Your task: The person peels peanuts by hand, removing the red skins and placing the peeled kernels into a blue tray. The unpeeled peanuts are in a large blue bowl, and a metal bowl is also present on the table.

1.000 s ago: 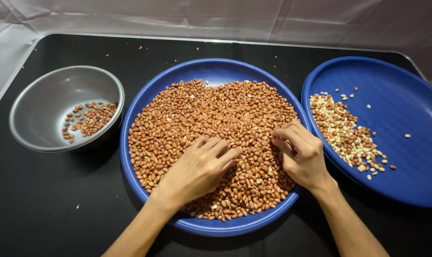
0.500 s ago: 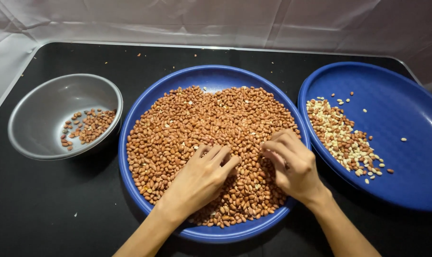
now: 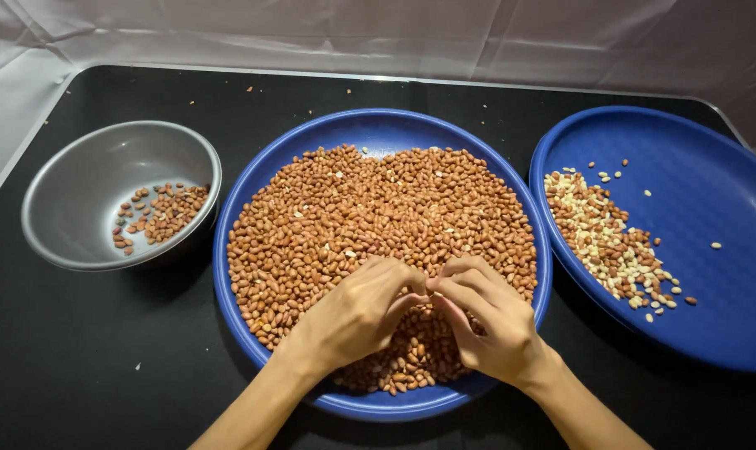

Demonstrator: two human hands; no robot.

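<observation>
Over the near half of the middle blue plate [image 3: 378, 125], my two hands had come together since a moment earlier, when they lay apart on the peanuts [image 3: 378, 217] with the left spread flat and the right curled at the plate's right side. Now my left hand [image 3: 357, 317] and my right hand [image 3: 486, 321] met fingertip to fingertip above the heap, both curled, with fingers and thumbs drawn inward as if pinching. I could not tell whether a nut sat between them, because the fingers hid that spot. That shift read to me as going from sweeping across the heap to working on a single piece picked out of it. The red-brown peanuts filled most of the middle plate, leaving its far rim bare. On my left stood a grey metal bowl [image 3: 78, 179], apart from the plate, with a small handful of red-brown nuts [image 3: 161, 212] against its right wall. On my right, a second blue plate [image 3: 711, 208] lay just beside the first and held a narrow band of paler, mixed pieces [image 3: 611, 242] along its left side, with a few strays further in. All three sat on a black table [image 3: 78, 367], with a white sheet [image 3: 395, 33] behind. By my judgement most of the heap was unsorted.
</observation>
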